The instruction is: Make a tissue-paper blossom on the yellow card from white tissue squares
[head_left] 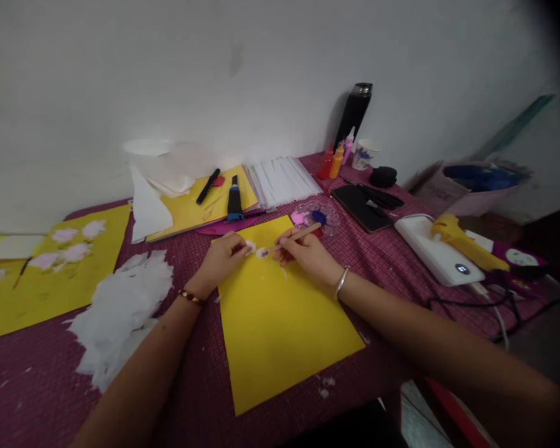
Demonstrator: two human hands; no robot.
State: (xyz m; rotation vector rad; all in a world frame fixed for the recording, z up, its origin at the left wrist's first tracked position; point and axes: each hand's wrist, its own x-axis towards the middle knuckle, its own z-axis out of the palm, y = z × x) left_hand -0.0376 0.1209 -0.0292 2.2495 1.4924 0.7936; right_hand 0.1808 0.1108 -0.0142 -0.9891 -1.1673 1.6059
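Observation:
A yellow sheet of paper (pixel 284 330) lies in front of me on the table. Near its upper edge, my left hand (pixel 226 255) pinches a small piece of white paper (pixel 251 247). My right hand (pixel 303 254) grips a paintbrush (pixel 303 233) with a pale wooden handle, its tip pointing left. That tip touches or hovers over a small white paper piece (pixel 262 252) with a purplish mark; I cannot tell which. Just beyond the right hand sits a clear paint palette (pixel 333 219) with pink and dark blue paint.
Torn white paper (pixel 121 311) is heaped left of the sheet, beside a yellow sheet with pink paper flowers (pixel 74 252). Behind lie a utility knife (pixel 234 202) and a black marker (pixel 208 186). Paint bottles (pixel 336 160), a black flask (pixel 353 115) and a yellow glue gun (pixel 466 242) are rightward.

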